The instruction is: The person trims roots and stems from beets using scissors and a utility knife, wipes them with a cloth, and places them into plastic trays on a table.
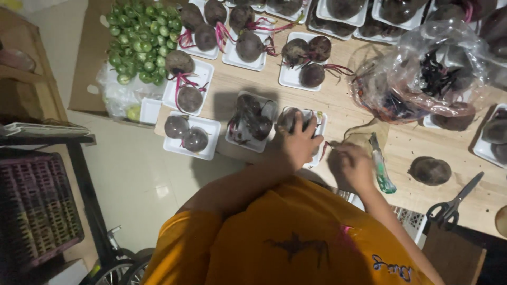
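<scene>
Presently, left hand (pixel 300 141) gripped wrapped beetroot tray (pixel 320 126); right hand (pixel 355 164) lay closed on wooden table (pixel 406 142) beside green-handled knife (pixel 381 168).

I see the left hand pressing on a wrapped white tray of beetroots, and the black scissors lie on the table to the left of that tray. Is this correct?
Not quite. The head view shows the left hand on the wrapped white tray of beetroots, as you say, but the black scissors lie on the table far to the right of that tray, past the right hand, near the table's front edge.
</scene>
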